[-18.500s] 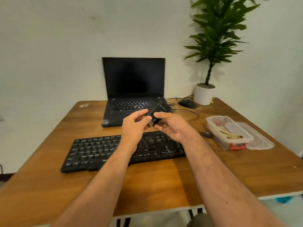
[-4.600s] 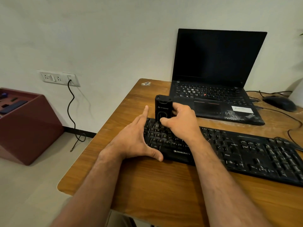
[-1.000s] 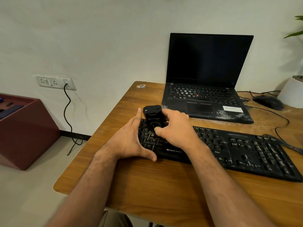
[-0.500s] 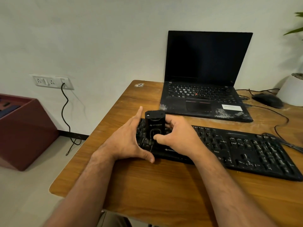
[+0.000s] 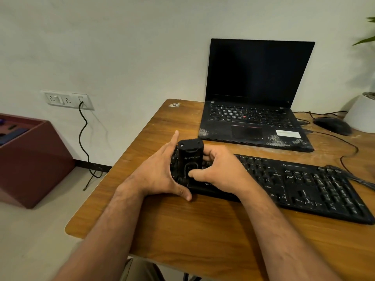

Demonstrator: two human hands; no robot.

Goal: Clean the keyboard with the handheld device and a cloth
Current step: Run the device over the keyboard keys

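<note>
A black keyboard (image 5: pixel 300 185) lies across the wooden table (image 5: pixel 203 230). A small black handheld device (image 5: pixel 189 157) stands upright on the keyboard's left end. My right hand (image 5: pixel 221 171) grips the device from the right, thumb on its front. My left hand (image 5: pixel 160 173) lies flat against the keyboard's left edge, fingers straight and thumb along the front edge. No cloth is in view.
An open black laptop (image 5: pixel 253 110) sits behind the keyboard. A black mouse (image 5: pixel 332 125) with its cable and a white plant pot (image 5: pixel 361 114) are at the far right. A maroon box (image 5: pixel 26 157) stands on the floor left, below a wall socket (image 5: pixel 67 99).
My right hand has drawn the device slightly toward the keyboard's near left corner. My left hand stays braced on the keyboard's left edge.
</note>
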